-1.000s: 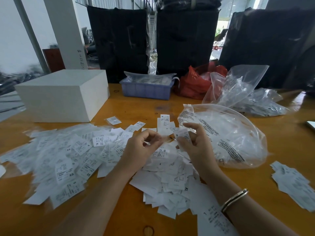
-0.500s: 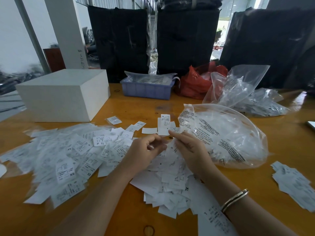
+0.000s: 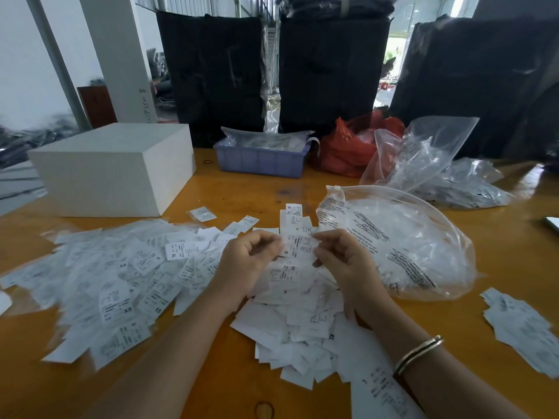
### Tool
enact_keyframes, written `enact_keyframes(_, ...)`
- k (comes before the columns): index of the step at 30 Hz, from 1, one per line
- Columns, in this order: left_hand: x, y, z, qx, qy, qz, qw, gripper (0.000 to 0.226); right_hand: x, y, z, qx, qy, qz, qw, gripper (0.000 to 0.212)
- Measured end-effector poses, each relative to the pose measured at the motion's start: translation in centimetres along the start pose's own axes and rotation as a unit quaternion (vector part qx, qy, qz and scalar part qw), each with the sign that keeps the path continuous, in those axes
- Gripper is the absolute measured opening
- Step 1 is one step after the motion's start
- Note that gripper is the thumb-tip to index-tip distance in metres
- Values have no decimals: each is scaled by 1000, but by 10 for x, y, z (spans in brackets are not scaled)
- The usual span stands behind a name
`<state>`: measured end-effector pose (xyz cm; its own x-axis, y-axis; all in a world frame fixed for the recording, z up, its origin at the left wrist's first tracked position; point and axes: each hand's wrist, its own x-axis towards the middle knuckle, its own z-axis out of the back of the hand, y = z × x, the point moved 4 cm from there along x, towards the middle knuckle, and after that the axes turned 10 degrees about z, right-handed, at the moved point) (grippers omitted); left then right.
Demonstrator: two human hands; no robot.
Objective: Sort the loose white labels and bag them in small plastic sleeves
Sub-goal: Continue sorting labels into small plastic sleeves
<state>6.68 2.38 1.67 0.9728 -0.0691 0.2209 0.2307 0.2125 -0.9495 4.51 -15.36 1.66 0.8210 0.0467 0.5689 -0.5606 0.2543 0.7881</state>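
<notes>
White paper is what both hands are working: I am seeing the left hand [image 3: 251, 261] and the right hand [image 3: 341, 261] pinching one label [image 3: 298, 246] between them, held just above the heap, fingers curled onto its opposite edges. An "S" is showing on it.

Directly beneath, the loose labels [image 3: 290, 300] are lying in an unsorted pile on the orange table [image 3: 499, 252]. A wider spread of labels [image 3: 115, 276], some marked XS and XL, is extending to the left; it is too blurred for me to say whether these are already sleeved. A small separate stack [image 3: 523, 325] is sitting well apart on the right. Just beside the right hand, a large clear bag [image 3: 402, 237] is lying open, apparently holding the plastic sleeves.

Further back I am noting a white box [image 3: 115, 167], a blue tray [image 3: 260, 158] and a red bag [image 3: 357, 146].

Judgement: the sorting step is in hand, with most of the pile remaining. The next move is calling for reading the size mark, then either placing the label with its matches or drawing a sleeve from the bag. Thin paper may cling or double up.
</notes>
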Motion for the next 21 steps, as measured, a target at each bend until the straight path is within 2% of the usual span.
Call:
enact_keyframes(4,-2,-1,-1,13,21,15,1000,11,0,5,2,-51,0,24,998,36)
enact_keyframes(8,-2,-2,-4,25,36,25,999,22,0,9,5,-93,4,54,994,40)
enact_keyframes(13,-2,0,-9,75,58,7,995,22,-4,11,-5,-83,9,62,995,44)
enact_keyframes(17,-1,0,-7,73,32,-8,997,8,-2,7,-7,-59,-10,16,998,29)
enact_keyframes(21,-3,-2,-7,83,18,-27,996,15,-2,5,-11,-85,45,8,995,21)
